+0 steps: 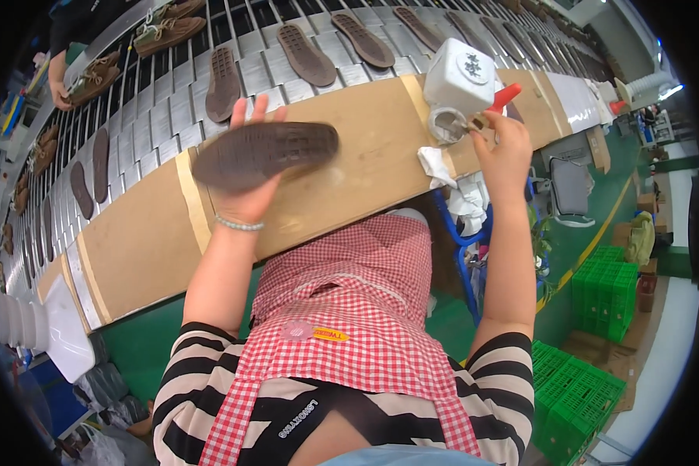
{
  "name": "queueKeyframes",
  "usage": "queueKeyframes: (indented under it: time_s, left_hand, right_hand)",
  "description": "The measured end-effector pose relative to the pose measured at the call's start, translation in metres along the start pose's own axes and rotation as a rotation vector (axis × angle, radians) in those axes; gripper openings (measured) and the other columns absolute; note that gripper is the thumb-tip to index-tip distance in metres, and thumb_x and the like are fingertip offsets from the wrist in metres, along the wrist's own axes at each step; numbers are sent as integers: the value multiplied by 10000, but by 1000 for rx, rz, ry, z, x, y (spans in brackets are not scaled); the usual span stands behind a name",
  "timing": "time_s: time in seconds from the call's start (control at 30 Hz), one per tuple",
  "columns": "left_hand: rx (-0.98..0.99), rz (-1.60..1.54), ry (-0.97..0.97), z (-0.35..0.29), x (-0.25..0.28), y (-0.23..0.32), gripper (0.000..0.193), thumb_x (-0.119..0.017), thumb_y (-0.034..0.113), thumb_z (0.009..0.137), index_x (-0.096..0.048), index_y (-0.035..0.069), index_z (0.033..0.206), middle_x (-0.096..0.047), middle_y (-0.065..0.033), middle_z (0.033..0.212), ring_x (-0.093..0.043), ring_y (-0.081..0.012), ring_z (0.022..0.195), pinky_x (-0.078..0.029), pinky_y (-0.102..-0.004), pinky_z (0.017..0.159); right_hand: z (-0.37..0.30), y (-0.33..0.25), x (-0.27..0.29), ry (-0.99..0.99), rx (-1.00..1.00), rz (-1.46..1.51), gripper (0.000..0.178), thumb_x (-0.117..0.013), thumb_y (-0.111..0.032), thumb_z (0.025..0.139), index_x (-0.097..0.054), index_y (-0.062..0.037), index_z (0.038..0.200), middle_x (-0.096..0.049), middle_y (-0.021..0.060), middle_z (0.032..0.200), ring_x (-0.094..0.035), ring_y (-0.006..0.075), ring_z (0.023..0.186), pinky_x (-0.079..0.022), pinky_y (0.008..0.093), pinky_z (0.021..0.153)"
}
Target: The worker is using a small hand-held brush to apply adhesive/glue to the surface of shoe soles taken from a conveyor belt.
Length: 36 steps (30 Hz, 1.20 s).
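Observation:
A dark brown shoe sole [268, 153], smeared by motion, lies across my left hand [252, 198]. The thumb is hidden behind it, and the fingertips show past its far edge. To the right, my right hand [506, 147] pinches what looks like a small brush [478, 123] at the rim of a small white cup [446, 124]. The brush's tip is hard to make out. Just beyond the cup stands a white plastic container [460, 75] with a dark pattern, and a red pointed object [506, 95] sits beside it.
Brown cardboard [365, 167] covers the ledge before me. Past it, several soles [306, 56] lie on a metal slatted conveyor [264, 74], with shoes [171, 35] farther left near another person's hand [58, 81]. White tissue [467, 203] hangs by a blue frame [462, 241]; green crates [575, 396] stand right.

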<state>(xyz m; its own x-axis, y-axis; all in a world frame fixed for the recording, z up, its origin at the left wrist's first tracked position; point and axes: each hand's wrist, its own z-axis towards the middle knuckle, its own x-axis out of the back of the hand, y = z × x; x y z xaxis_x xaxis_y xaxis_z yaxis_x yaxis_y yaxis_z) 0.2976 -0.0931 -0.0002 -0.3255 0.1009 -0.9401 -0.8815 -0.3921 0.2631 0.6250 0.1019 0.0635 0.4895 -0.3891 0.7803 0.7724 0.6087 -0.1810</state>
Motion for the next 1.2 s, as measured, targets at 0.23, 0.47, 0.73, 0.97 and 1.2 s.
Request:
queueKeyframes:
  time_s: [0.23,0.47,0.73,0.97,1.2]
  left_hand:
    - [69,49,333,-34,21,18,625,-377,514,1031,-389,119,1516,-345,-139,1582,-325,-376,1447,-227,-594,1189]
    - [435,-303,260,-66,17,3,647,-433,495,1004,-408,83,1502,-400,-191,1538,-336,-445,1425,-188,-661,1169]
    - [367,-337,245,-61,-16,-15,558,-431,449,1021,-486,84,1440,-505,-153,1455,-364,-417,1410,-245,-669,1149]
    - [403,-356,216,-59,-33,-28,475,-394,336,1052,-498,39,1409,-542,-160,1407,-476,-372,1336,-406,-603,1087]
    - [385,-84,278,-63,-51,-35,491,-375,301,1050,-475,-37,1392,-576,-238,1327,-654,-349,1097,-566,-418,933]
  right_hand:
    - [-1,5,-39,-27,94,-65,371,-799,-141,699,-718,-94,1059,-702,86,980,-609,290,1055,-452,433,922]
    - [1,9,-23,-58,36,-27,403,-810,-127,715,-699,-39,1092,-695,133,970,-625,327,980,-488,437,877]
    - [-6,-19,13,-169,-379,890,449,-747,-45,808,-648,-8,1245,-691,72,1122,-642,180,1038,-481,306,929]
    - [-39,-172,50,-269,288,836,448,-778,13,665,-690,-62,1098,-691,91,1060,-616,329,1149,-476,411,970]
    - [-47,-190,36,-253,463,784,480,-757,12,602,-703,-76,1070,-697,46,1012,-626,309,1108,-475,432,931]
